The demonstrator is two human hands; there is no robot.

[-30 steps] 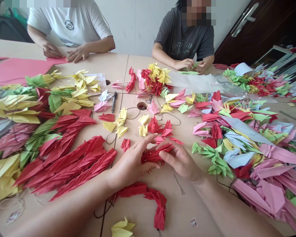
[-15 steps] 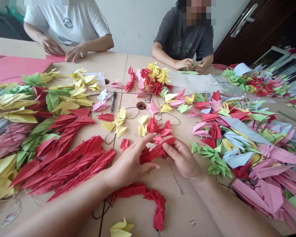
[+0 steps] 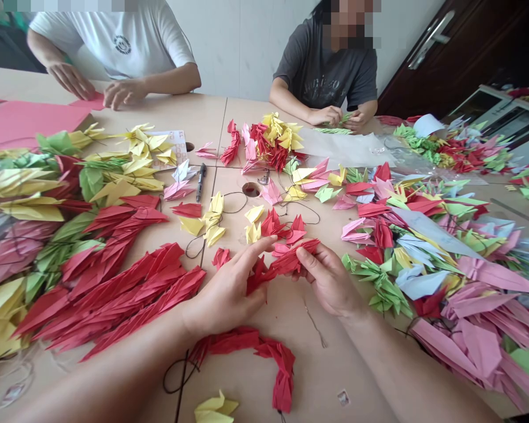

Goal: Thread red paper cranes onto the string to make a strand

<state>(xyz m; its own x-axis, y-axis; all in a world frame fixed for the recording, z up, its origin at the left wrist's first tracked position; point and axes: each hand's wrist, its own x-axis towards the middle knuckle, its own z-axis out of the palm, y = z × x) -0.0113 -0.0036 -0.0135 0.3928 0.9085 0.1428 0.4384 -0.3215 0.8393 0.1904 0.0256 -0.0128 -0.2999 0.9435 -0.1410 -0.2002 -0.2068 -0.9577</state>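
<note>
Between my hands, above the table, is a bundle of folded red paper cranes point(image 3: 284, 263). My right hand point(image 3: 332, 283) pinches its right end, thumb on top. My left hand point(image 3: 227, 291) curls around the left end, with the index finger stretched along the far side and the thumb drawn in against the paper. Part of the bundle is hidden by the left palm. Just below my hands a curved strand of red cranes point(image 3: 284, 367) lies on the table, with a black cord loop point(image 3: 176, 382) at its left end. A yellow crane point(image 3: 216, 408) lies near the front edge.
Long red crane strands point(image 3: 127, 299) lie to the left, and heaped pink, blue and green cranes point(image 3: 476, 329) to the right. Loose yellow cranes point(image 3: 214, 220) and a black pen point(image 3: 200, 183) lie ahead. Two people work across the table point(image 3: 247, 106).
My left thumb has closed in toward the red cranes, where it was stretched out before. The bundle has shifted slightly right. The person in white has moved their hands left.
</note>
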